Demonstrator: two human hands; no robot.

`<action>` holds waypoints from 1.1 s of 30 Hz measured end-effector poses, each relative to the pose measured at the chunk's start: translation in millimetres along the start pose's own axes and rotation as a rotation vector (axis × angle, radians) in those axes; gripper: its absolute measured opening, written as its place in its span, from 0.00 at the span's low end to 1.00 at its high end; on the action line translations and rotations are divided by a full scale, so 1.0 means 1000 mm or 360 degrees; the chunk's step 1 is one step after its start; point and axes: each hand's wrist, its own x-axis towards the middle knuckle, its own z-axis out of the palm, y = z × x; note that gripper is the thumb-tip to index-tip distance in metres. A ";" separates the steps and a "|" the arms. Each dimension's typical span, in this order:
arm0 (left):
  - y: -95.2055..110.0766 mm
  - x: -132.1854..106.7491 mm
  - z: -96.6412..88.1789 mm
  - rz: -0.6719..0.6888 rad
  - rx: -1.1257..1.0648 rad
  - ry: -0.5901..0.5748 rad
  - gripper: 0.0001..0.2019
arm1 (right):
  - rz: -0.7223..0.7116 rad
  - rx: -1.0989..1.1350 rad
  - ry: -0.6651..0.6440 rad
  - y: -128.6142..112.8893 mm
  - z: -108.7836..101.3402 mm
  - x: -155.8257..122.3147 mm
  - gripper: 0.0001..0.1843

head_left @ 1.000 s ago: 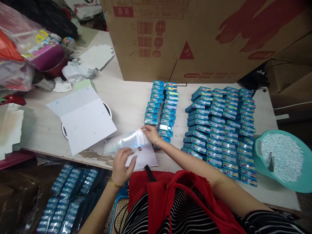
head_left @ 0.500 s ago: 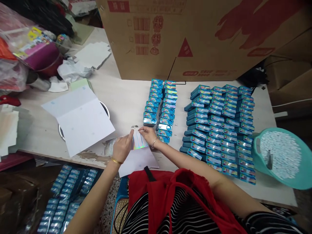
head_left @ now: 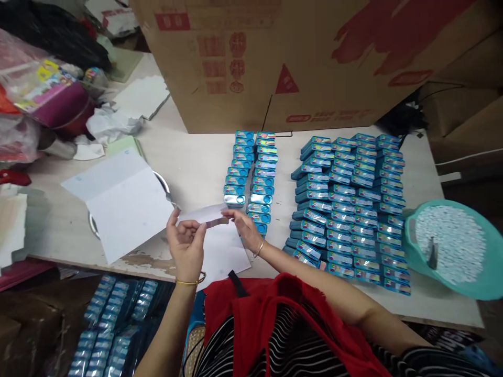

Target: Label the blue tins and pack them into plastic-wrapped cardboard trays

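Between my hands, over the near edge of the table, is a narrow, shiny sticker strip [head_left: 217, 222]. My left hand [head_left: 185, 243], palm turned up, pinches the strip's left end by thumb and fingers. At the right end, the bent fingers of my right hand [head_left: 245, 230] close on it; the exact grip is partly hidden. White paper sheets [head_left: 226, 256] lie beneath both hands. Just beyond stand two rows of small blue tins [head_left: 238, 173] with shiny labels on their edges.
Several columns of blue tins [head_left: 346, 209] fill the table's right side, beside a turquoise basin [head_left: 487, 262] of small white pieces. A large carton [head_left: 251, 104] stands behind. Folded white paper [head_left: 126, 204] covers a metal bowl at left. More tins [head_left: 104, 319] sit below the table.
My hands have lifted from the shiny sheet, now with a narrow strip between them. My left hand has turned palm up. The view has shifted slightly.
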 end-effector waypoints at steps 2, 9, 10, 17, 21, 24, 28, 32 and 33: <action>-0.006 0.003 0.019 -0.0068 -0.0050 -0.0071 0.33 | 0.0131 0.0064 0.0117 -0.001 -0.010 -0.007 0.23; -0.037 0.018 0.105 -0.0139 -0.0026 -0.0315 0.35 | 0.0162 -0.0036 0.0524 0.015 -0.081 0.003 0.20; -0.040 0.022 0.119 -0.0105 0.0022 -0.0334 0.34 | 0.0149 -0.0114 0.0575 0.018 -0.093 0.008 0.19; -0.055 0.061 0.198 0.0147 0.0626 -0.0388 0.36 | 0.0179 -0.0659 0.0752 0.046 -0.153 0.058 0.16; -0.062 0.075 0.218 0.0191 0.0823 -0.0364 0.39 | 0.0231 -0.0992 0.0683 0.056 -0.166 0.079 0.13; -0.070 0.080 0.228 0.0226 0.0876 -0.0344 0.40 | 0.0319 -0.1133 0.0647 0.063 -0.170 0.086 0.12; -0.077 0.083 0.236 0.0221 0.1020 -0.0389 0.39 | 0.0376 -0.1190 0.0603 0.075 -0.172 0.091 0.11; -0.074 0.083 0.237 0.0217 0.1336 -0.0327 0.42 | 0.0459 -0.0972 0.0669 0.091 -0.169 0.090 0.08; -0.072 0.083 0.237 0.0211 0.1405 -0.0302 0.43 | 0.0503 -0.0886 0.0698 0.095 -0.167 0.090 0.08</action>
